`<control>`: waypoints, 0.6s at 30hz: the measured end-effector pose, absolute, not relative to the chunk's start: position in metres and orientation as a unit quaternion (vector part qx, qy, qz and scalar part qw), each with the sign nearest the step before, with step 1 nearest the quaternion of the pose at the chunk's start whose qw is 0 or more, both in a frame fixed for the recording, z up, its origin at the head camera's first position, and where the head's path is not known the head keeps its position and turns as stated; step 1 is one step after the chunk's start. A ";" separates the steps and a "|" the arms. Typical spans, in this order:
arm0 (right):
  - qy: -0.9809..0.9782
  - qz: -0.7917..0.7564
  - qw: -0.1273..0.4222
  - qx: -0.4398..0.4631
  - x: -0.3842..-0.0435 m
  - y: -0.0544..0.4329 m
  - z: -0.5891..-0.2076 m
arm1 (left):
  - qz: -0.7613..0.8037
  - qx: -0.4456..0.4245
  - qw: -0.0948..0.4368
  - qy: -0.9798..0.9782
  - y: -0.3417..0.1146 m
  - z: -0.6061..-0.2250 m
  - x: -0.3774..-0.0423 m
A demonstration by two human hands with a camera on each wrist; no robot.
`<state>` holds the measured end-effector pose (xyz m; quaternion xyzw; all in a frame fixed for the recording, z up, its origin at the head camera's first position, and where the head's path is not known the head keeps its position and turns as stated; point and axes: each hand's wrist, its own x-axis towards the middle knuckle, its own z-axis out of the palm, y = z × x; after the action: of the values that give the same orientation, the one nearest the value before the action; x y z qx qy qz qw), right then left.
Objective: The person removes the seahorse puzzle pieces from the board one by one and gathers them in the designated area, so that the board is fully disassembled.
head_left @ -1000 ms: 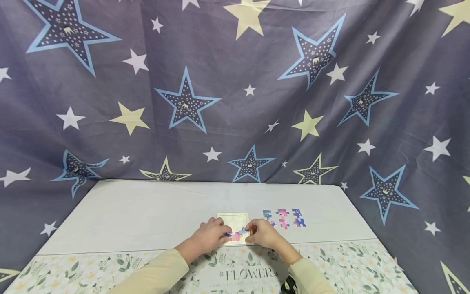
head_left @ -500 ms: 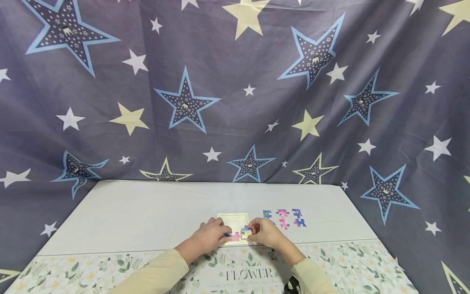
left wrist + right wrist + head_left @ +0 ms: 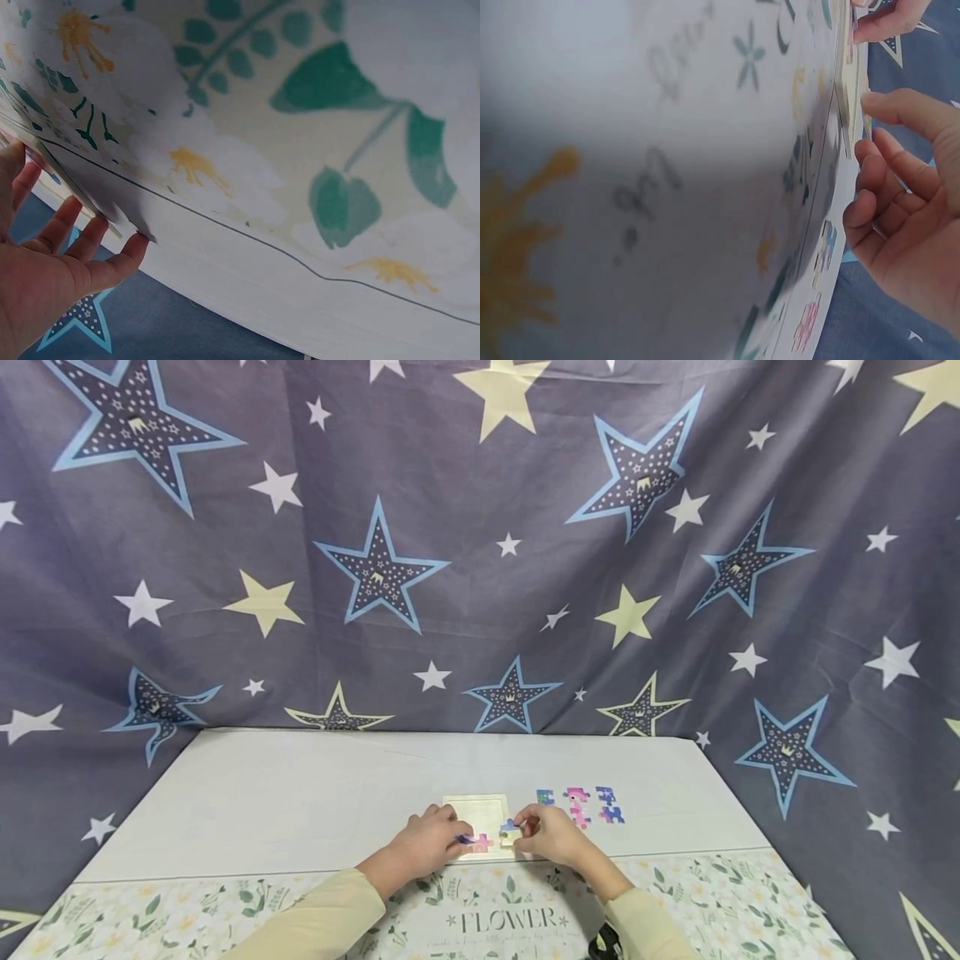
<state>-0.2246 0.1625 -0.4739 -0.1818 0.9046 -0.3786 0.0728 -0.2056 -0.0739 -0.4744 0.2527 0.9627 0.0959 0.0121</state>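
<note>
A shallow cream puzzle tray (image 3: 476,798) lies near the front of the white table top. My left hand (image 3: 429,842) is at its left side, thumb and index finger pinching a dark blue puzzle piece (image 3: 465,838), mostly hidden by the fingers. Beside that, a pink puzzle piece (image 3: 482,842) lies low in the tray. At the tray's right edge, my right hand (image 3: 553,833) pinches a blue and pale yellow puzzle piece (image 3: 510,835) between thumb and finger. In the right wrist view, the other right fingers (image 3: 864,206) are curled loosely.
Right of the tray lie several loose puzzle pieces: pink ones (image 3: 577,806), blue ones (image 3: 611,814) and a blue-green one (image 3: 545,797). A flower-printed cloth (image 3: 420,914) covers the table's front part. Behind hangs a star-patterned curtain (image 3: 450,485).
My right hand has moved slightly right with the blue and pale yellow puzzle piece, away from the pink piece, leaving a gap. The left hand has stayed in place.
</note>
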 end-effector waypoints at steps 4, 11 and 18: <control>0.905 -0.380 0.078 -0.174 -0.224 0.165 -0.473 | 0.098 0.253 0.012 0.962 -0.073 -0.473 -0.205; 0.906 -0.381 0.080 -0.168 -0.224 0.174 -0.473 | 0.101 0.251 0.011 0.963 -0.072 -0.472 -0.205; 0.907 -0.375 0.075 -0.174 -0.224 0.182 -0.472 | 0.098 0.250 0.008 0.963 -0.073 -0.474 -0.206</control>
<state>-0.2240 0.1823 -0.4724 -0.1735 0.9074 -0.3754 0.0749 -0.2060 -0.0731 -0.4740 0.2503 0.9632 0.0980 0.0077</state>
